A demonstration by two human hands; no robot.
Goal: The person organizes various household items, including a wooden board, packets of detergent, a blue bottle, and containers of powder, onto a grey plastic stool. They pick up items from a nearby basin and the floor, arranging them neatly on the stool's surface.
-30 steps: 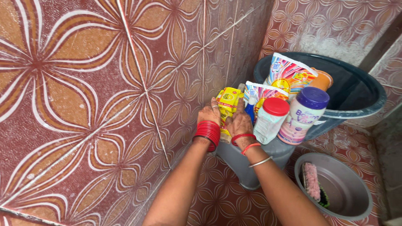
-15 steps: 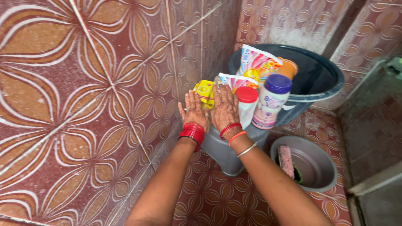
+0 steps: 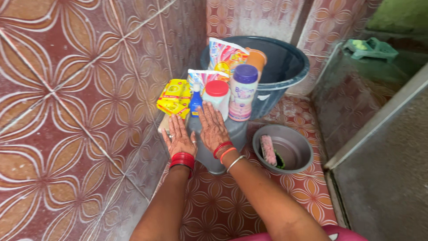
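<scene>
Both hands lie flat and empty, fingers spread: my left hand (image 3: 179,138) at the near left edge of the grey stool (image 3: 232,134), my right hand (image 3: 213,127) just beside it on the stool top. Directly beyond the right fingertips stand a red-capped white jar (image 3: 217,94) and a small blue bottle (image 3: 195,101), both upright, so the right hand is nearer to them. Yellow packets (image 3: 173,98) lie further left against the tiled wall (image 3: 71,98), up from the left hand. I think the left palm touches the stool edge, though the angle is poor. Behind stand a purple-lidded jar (image 3: 243,91) and a dark tub (image 3: 285,67); a grey basin (image 3: 292,149) sits on the patterned floor (image 3: 307,192).
</scene>
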